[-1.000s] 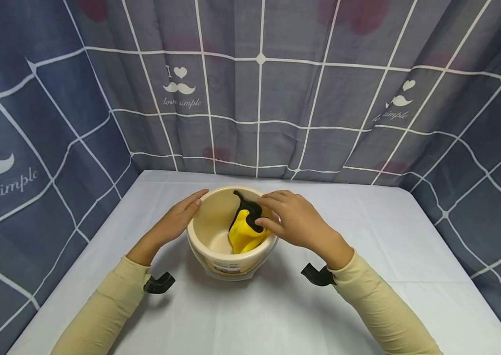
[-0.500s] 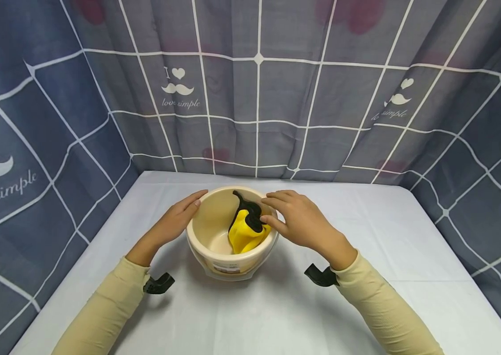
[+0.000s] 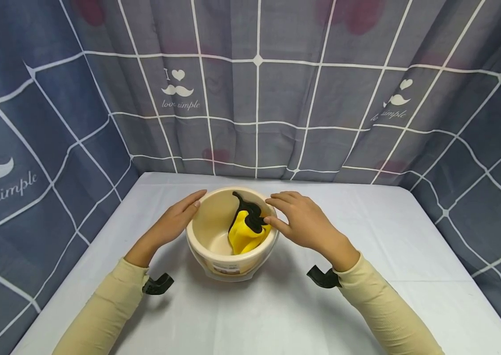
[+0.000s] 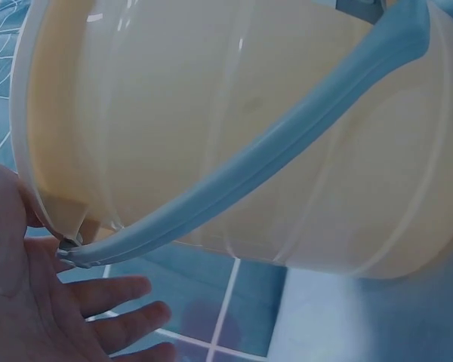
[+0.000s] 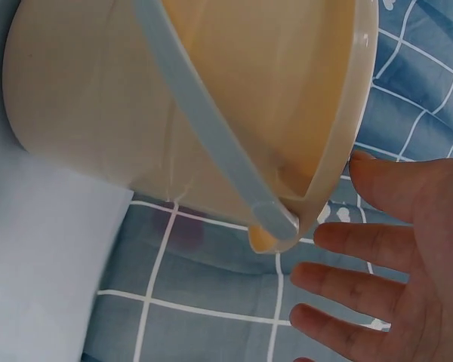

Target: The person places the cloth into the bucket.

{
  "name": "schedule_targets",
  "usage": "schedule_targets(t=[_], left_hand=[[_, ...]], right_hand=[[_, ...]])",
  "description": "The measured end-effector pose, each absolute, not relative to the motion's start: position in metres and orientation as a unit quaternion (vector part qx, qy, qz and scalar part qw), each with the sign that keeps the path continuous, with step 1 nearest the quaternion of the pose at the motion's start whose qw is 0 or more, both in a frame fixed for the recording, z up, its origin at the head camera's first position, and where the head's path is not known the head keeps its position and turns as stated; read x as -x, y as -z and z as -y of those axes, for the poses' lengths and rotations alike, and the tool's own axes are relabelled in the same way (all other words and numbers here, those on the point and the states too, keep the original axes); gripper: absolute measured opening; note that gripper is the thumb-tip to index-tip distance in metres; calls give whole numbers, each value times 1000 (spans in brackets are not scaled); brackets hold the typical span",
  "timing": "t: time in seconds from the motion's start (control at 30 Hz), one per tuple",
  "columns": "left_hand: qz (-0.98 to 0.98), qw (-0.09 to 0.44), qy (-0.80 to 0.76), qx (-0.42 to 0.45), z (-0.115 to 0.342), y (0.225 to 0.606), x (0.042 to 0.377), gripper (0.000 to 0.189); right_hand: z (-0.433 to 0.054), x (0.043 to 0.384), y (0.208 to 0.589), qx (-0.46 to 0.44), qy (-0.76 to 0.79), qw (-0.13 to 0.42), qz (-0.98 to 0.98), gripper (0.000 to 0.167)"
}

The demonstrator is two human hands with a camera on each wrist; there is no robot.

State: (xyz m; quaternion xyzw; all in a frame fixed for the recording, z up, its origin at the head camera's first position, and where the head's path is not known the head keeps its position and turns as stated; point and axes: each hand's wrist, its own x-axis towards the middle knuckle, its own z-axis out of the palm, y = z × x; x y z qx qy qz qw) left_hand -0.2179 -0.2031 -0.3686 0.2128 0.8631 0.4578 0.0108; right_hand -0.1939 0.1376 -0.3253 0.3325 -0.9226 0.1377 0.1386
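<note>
A cream bucket [image 3: 208, 217] stands upright on the white-covered table. In the left and right wrist views its pale handle [image 4: 249, 162] hangs down along the outside wall. Inside lies a crumpled yellow and black item [image 3: 246, 232]; its exact kind is unclear. My left hand [image 3: 174, 219] rests at the left side of the rim, its thumb by the edge and its other fingers extended along the outside. At the right rim, my right hand [image 3: 305, 219] holds its fingers nearly straight, thumb at the edge in the right wrist view, with nothing gripped.
The white tablecloth [image 3: 366, 231] spreads around the bucket. Checked curtains [image 3: 286, 93] enclose the back and both sides. Black camera mounts [image 3: 158, 284] stick out from the wrists under the sleeves.
My right hand has drawn back a little to the right, away from the yellow and black item, to the bucket's rim. The left hand and the bucket stay almost still.
</note>
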Motion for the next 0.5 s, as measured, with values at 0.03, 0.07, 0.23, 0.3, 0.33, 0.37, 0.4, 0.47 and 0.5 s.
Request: schedule_targets(t=[0.03,0.07,0.23,0.3,0.33,0.37,0.4,0.47,0.5], left_hand=[[-864,9,-457,-212,203,368,218,54],[-865,7,-455,-212,204,368,218,54],[-868,6,-451,-205,204,366,218,54],[-871,7,-448,-199,204,366,217,54],[-872,7,-448,-197,204,365,217,54],[-873,7,-448,-195,205,365,216,54],[-873,6,-447,-192,205,364,215,53],[-875,5,-446,-190,206,364,215,53],[-875,5,-446,-188,206,364,214,53]], right_hand=[[-138,194,326,-330,-138,138,923,47],[-139,194,326,-329,-138,137,924,47],[-142,194,327,-321,-138,133,927,50],[-143,194,328,-317,-138,131,929,51],[-144,193,328,-316,-138,132,930,51],[-145,193,329,-314,-138,132,930,51],[-146,193,329,-313,-139,132,930,52],[-148,193,331,-310,-142,132,931,52],[-149,193,331,-309,-142,132,931,52]])
